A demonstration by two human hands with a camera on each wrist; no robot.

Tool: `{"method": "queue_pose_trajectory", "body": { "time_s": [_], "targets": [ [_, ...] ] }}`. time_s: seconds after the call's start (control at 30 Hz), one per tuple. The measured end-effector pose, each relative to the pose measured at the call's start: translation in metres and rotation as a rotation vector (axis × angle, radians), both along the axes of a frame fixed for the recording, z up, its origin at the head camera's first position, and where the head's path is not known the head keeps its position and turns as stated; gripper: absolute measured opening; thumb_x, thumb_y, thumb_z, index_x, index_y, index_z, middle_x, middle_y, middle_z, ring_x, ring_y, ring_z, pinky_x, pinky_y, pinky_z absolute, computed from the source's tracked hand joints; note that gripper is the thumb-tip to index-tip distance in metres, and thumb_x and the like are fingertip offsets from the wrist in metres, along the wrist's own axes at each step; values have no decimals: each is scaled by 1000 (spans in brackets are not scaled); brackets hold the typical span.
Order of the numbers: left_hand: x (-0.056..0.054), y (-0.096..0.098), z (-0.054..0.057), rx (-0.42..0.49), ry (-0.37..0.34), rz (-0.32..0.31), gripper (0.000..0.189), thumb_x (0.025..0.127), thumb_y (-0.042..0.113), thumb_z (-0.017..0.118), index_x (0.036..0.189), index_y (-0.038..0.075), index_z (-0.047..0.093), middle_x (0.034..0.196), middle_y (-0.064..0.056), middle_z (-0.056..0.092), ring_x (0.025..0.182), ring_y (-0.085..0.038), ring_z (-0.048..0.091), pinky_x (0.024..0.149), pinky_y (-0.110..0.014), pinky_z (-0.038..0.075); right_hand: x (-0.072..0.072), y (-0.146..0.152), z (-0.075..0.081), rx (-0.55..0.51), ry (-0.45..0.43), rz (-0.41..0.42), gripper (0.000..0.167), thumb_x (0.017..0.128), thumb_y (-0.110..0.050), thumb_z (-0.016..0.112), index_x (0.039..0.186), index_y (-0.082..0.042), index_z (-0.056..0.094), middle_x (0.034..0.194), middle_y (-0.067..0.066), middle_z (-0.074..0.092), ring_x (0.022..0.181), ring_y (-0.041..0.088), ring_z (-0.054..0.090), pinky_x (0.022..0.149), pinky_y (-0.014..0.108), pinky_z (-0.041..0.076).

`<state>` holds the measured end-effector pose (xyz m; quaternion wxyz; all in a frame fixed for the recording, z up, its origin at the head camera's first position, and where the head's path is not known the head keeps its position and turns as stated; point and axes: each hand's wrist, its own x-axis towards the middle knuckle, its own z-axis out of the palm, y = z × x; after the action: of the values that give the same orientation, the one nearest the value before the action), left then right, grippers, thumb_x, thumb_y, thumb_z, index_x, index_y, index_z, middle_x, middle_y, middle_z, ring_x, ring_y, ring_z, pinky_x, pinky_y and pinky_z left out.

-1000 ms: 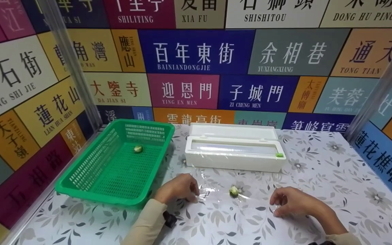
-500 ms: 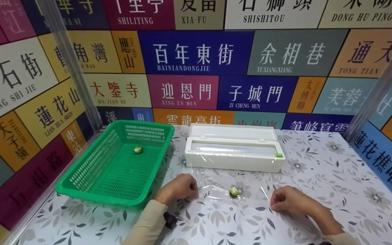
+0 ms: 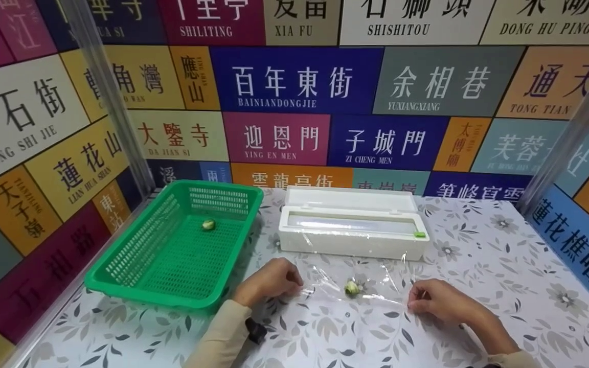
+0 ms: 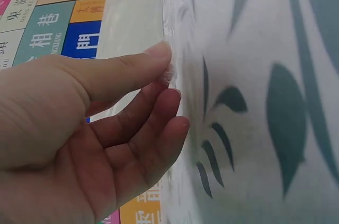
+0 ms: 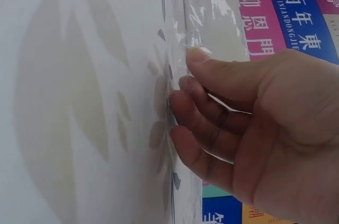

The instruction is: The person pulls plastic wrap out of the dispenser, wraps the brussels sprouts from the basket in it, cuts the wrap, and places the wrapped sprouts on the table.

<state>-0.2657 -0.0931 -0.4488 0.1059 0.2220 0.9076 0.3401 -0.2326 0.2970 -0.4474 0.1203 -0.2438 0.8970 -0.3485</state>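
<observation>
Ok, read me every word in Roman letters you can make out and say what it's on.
On the wall panels:
"SHILITING"
"XIA FU"
"SHISHITOU"
"DONG HU PING"
"BAINIANDONGJIE"
"YUXIANGXIANG"
"TONG TIAN"
"QING SHI JIE"
"LIAN HUA SHAN"
"DA JIAN SI"
"YING EN MEN"
"ZI CHENG MEN"
"YING SHAN"
"TIANZILING"
Other panel lettering is hidden, cut off or too small.
I see no lettering on the white box or green basket.
</observation>
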Motion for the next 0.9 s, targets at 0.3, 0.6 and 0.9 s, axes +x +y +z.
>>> {"method": "queue_pose_trajectory", "body": {
  "time_s": [0.3,0.6,0.9],
  "targets": [
    [1,-4,1,60,47,-19,8,84,-3,71,86,-1,79,85,-14,76,65,-7,54,57,-17,44,0,-3,-1,-2,11,-133,10,94,-9,65,88,-5,59,78,6,64,65,8,58,55,20,47],
    [-1,-4,1,67,71,43,7,86,-2,68,84,-3,75,78,-13,72,62,-8,50,55,-17,42,-4,-9,-1,-54,9,-226,7,94,-7,65,91,-2,60,73,7,65,60,12,59,51,21,49],
    [-2,5,-6,72,91,168,6,87,1,70,83,-2,74,78,-13,72,62,-8,51,56,-21,45,-8,-17,-8,-42,-28,-403,5,92,-5,66,90,-3,63,65,2,63,56,14,58,47,22,50]
  ]
}}
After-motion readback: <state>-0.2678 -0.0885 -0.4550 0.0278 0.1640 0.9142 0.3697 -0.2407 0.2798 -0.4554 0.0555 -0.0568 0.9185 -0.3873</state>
